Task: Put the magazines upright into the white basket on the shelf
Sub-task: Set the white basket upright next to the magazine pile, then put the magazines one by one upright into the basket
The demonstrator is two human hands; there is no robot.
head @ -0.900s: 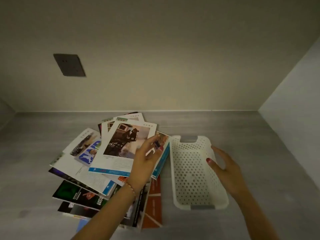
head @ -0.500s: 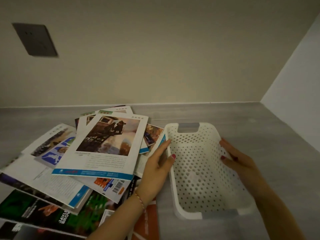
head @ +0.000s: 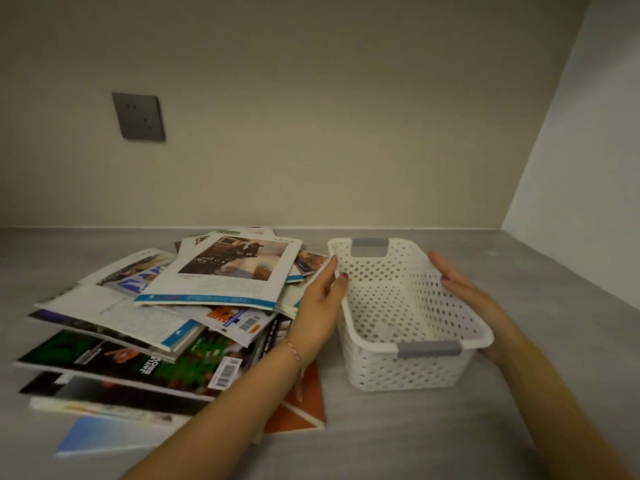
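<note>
A white perforated basket (head: 401, 370) with grey handles stands on the grey shelf, right of centre, with nothing inside. My left hand (head: 320, 299) rests against its left wall, thumb over the rim. My right hand (head: 467, 299) presses flat against its right wall, thumb hooked over the rim. A loose heap of several magazines (head: 221, 271) lies flat to the left of the basket, touching my left hand. The top one shows a dark silhouette picture. Lower ones include a green-and-black cover (head: 104, 355) and an orange one (head: 301, 410).
The grey wood-grain shelf surface (head: 554, 341) runs back to a beige wall with a dark socket plate (head: 138, 116). A white side wall (head: 588, 168) closes the right side. Bare shelf shows to the right of and in front of the basket.
My left hand left the magazine pile and came to the basket's left wall. My right hand closed in on the right wall. The view dropped lower and nearer.
</note>
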